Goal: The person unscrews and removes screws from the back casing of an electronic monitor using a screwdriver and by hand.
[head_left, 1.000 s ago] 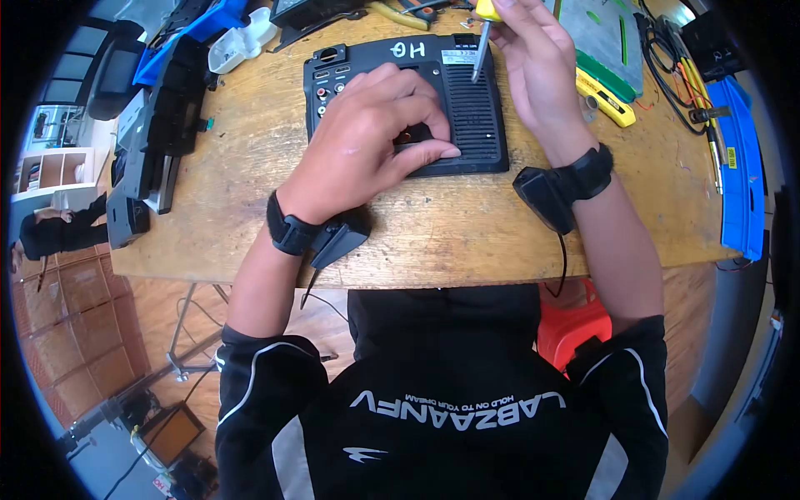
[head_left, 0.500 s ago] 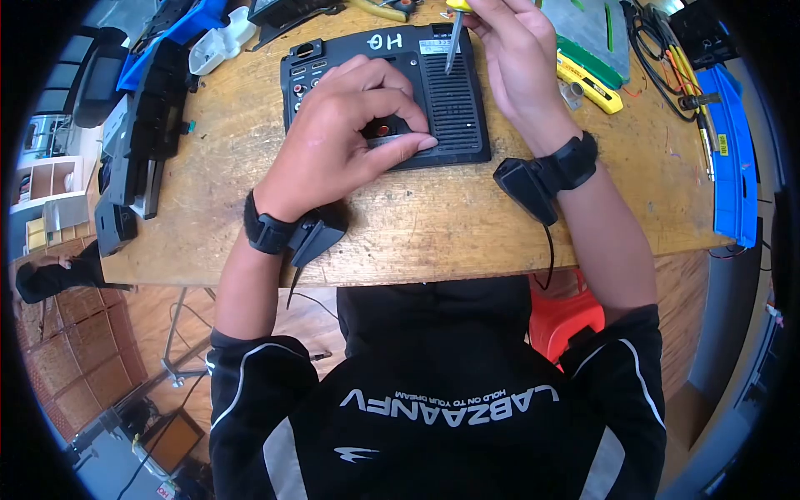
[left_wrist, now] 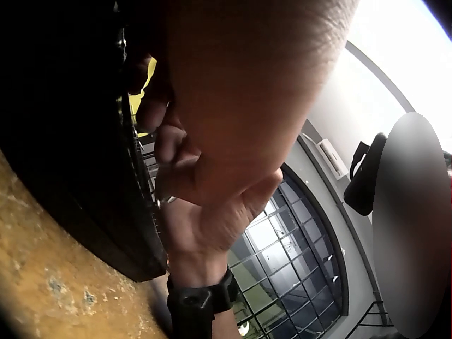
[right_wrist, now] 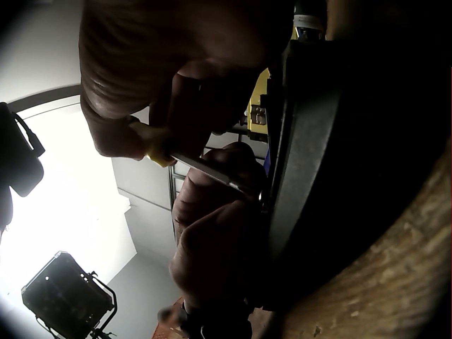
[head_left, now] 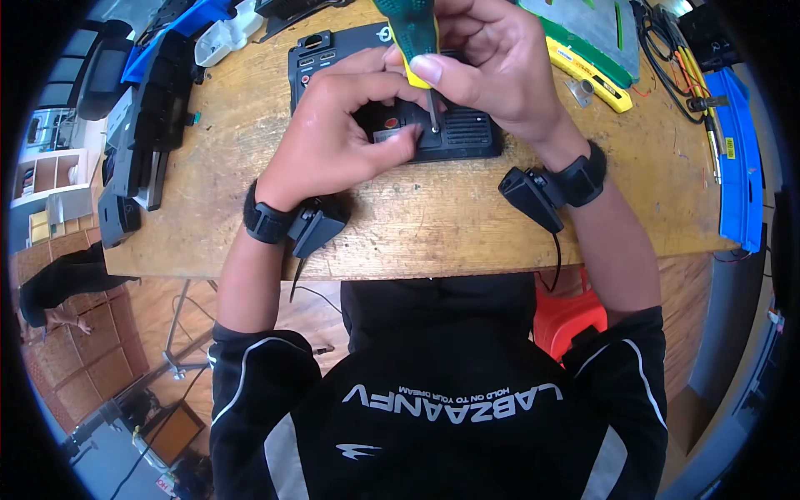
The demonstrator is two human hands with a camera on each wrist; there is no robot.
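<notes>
My right hand [head_left: 508, 83] grips a screwdriver [head_left: 414, 37] with a green and yellow handle, thumb along its lower end. Its steel shaft points down, the tip at a small screw [head_left: 435, 129] in the back of a black electronic device [head_left: 467, 143] with vent slots and ports. My left hand [head_left: 329, 133] rests over the device's left half, thumb and index finger bent and spread on either side of the shaft's end. In the right wrist view the shaft [right_wrist: 208, 169] slants to the device's face beside the left fingers [right_wrist: 212, 191].
A yellow utility knife [head_left: 587, 75] and a green-edged plate lie right of the device. Cables and a blue bin [head_left: 737, 167] stand farther right. Black equipment [head_left: 162, 108] and a clear plastic box [head_left: 227, 33] line the left side. Another person's arm shows at far left.
My right hand has brought the screwdriver down and left from beyond the device's upper right corner to the screw. My left thumb and index finger, together before, have moved apart.
</notes>
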